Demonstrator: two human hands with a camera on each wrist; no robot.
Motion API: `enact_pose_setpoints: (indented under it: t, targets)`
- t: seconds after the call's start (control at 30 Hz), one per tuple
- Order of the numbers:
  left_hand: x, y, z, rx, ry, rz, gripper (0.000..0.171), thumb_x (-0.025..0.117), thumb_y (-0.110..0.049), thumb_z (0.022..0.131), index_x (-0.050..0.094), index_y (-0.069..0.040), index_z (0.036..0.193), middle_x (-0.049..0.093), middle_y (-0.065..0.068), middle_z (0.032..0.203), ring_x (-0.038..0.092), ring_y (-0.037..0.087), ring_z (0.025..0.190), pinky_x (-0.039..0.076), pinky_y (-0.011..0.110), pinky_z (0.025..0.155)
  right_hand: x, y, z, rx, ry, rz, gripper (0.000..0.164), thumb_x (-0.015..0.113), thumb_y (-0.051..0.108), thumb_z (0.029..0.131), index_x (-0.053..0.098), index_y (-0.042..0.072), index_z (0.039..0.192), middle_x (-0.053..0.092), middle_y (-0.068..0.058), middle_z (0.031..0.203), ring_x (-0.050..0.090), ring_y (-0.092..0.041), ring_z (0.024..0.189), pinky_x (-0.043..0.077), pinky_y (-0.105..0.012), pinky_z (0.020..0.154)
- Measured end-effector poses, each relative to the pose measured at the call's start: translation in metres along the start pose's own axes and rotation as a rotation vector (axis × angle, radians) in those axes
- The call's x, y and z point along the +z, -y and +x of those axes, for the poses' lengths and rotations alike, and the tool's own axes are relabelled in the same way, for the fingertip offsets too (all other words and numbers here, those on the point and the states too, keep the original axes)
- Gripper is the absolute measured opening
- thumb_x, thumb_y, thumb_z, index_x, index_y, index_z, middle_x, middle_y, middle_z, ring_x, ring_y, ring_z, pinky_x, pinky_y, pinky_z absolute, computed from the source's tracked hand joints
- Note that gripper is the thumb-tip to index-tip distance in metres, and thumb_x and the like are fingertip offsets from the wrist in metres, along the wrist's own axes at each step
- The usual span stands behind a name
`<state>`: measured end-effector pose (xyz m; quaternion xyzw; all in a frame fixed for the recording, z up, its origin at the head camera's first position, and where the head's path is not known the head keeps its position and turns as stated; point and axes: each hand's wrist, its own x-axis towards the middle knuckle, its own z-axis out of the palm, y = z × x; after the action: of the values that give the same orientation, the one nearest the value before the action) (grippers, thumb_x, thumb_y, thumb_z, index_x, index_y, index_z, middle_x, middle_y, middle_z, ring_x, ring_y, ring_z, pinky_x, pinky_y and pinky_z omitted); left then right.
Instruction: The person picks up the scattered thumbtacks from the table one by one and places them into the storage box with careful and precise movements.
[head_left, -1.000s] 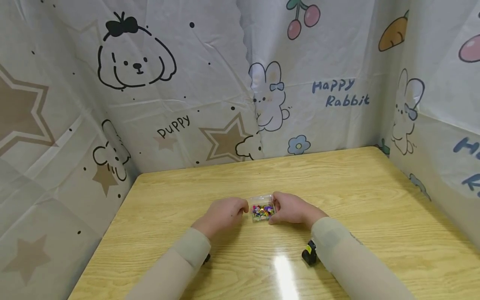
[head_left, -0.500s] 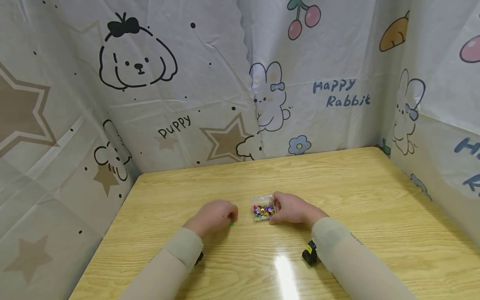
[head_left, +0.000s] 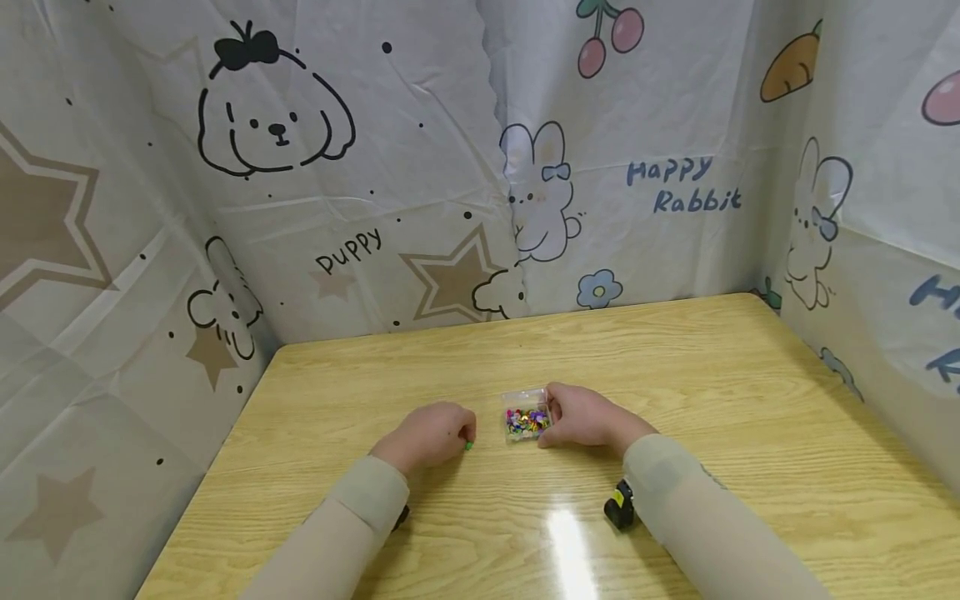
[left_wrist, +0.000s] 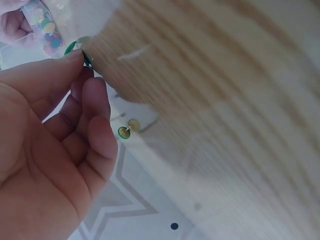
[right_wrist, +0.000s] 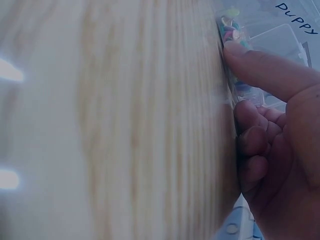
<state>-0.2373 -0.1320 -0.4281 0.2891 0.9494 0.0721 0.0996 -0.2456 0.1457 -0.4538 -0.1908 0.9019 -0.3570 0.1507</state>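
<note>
A clear plastic box [head_left: 527, 417] with its lid raised stands mid-table, holding many colourful thumbtacks [head_left: 525, 424]. My right hand [head_left: 587, 416] grips the right side of this box; in the right wrist view the thumb lies along its edge. Left of the box, my left hand [head_left: 431, 433] pinches a green thumbtack [left_wrist: 71, 48] between thumb and fingertips, low at the table. Another green thumbtack [left_wrist: 124, 132] lies on the table beyond the left fingers in the left wrist view. The left hand hides that one in the head view.
The wooden table [head_left: 360, 367] has a light glare near its front. A printed cloth [head_left: 427, 167] with puppies and rabbits hangs along the back and both sides. Dark wrist cameras, one of them this black device [head_left: 619, 506], sit below the sleeves.
My left hand has drawn away from the box toward the left, and a green thumbtack now shows under its fingertips. The right hand still holds the box in the same place.
</note>
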Motion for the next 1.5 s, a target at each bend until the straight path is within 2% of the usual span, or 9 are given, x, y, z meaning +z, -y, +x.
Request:
enact_pose_setpoints:
  t: [0.2,0.4,0.63,0.77,0.97,1.13,1.3,1.5]
  targets:
    - [-0.001,0.000,0.000,0.001,-0.026,0.007,0.024,0.060,0.000,0.092,0.064,-0.021,0.081,0.059,-0.009,0.078,0.054,0.011,0.073,0.049,0.034,0.071,0.000,-0.001,-0.001,0.008,-0.002,0.018,0.045,0.088,0.031,0.079,0.054,0.011,0.100,0.056,-0.004,0.077,0.048,-0.017,0.064,0.041,-0.035,0.063]
    - [0.000,-0.001,0.001,-0.013,-0.017,0.005,0.024,0.058,0.001,0.092,0.064,-0.020,0.081,0.058,-0.009,0.077,0.054,0.012,0.072,0.049,0.034,0.071,0.001,-0.002,-0.001,0.021,-0.010,0.017,0.045,0.088,0.032,0.079,0.054,0.011,0.100,0.056,-0.004,0.077,0.048,-0.016,0.065,0.040,-0.034,0.063]
    - [-0.001,-0.006,0.004,-0.010,-0.040,0.022,0.018,0.061,-0.004,0.097,0.064,-0.020,0.087,0.061,-0.009,0.084,0.056,0.010,0.077,0.051,0.033,0.074,0.002,-0.004,0.000,0.024,-0.013,-0.005,0.045,0.088,0.033,0.079,0.054,0.012,0.099,0.056,-0.003,0.077,0.048,-0.016,0.065,0.040,-0.034,0.063]
    - [-0.004,-0.014,0.008,0.032,-0.083,0.023,0.013,0.063,-0.007,0.098,0.067,-0.019,0.093,0.065,-0.008,0.089,0.060,0.009,0.081,0.052,0.033,0.075,0.002,-0.006,0.000,0.020,-0.013,-0.007,0.045,0.088,0.033,0.079,0.054,0.012,0.099,0.056,-0.003,0.078,0.049,-0.016,0.066,0.041,-0.034,0.064]
    - [-0.002,-0.028,0.015,0.151,-0.165,0.068,0.012,0.064,-0.006,0.098,0.066,-0.018,0.095,0.065,-0.006,0.090,0.060,0.009,0.079,0.052,0.029,0.073,0.001,-0.006,0.000,-0.003,-0.015,-0.009,0.045,0.088,0.032,0.078,0.054,0.012,0.098,0.056,-0.003,0.076,0.049,-0.016,0.065,0.041,-0.034,0.063]
    - [0.003,-0.042,0.020,0.211,-0.173,0.093,0.008,0.066,-0.011,0.099,0.068,-0.017,0.095,0.062,-0.008,0.089,0.056,0.006,0.074,0.051,0.025,0.069,0.001,-0.005,0.001,-0.003,-0.014,-0.011,0.045,0.088,0.032,0.078,0.054,0.012,0.100,0.057,-0.003,0.077,0.049,-0.016,0.065,0.041,-0.034,0.063]
    - [0.006,-0.053,0.024,0.201,-0.181,0.136,0.004,0.069,-0.014,0.098,0.068,-0.018,0.096,0.059,-0.009,0.087,0.053,0.005,0.071,0.049,0.023,0.065,0.001,-0.004,0.001,0.002,-0.016,-0.015,0.046,0.088,0.033,0.078,0.055,0.013,0.102,0.057,-0.002,0.077,0.050,-0.016,0.065,0.041,-0.034,0.063]
    - [0.009,-0.057,0.026,0.184,-0.196,0.193,0.005,0.070,-0.013,0.096,0.070,-0.018,0.097,0.062,-0.007,0.090,0.057,0.005,0.073,0.050,0.022,0.064,0.001,-0.004,0.002,0.001,-0.017,-0.025,0.046,0.089,0.034,0.077,0.055,0.014,0.101,0.057,-0.002,0.077,0.050,-0.016,0.065,0.041,-0.033,0.061]
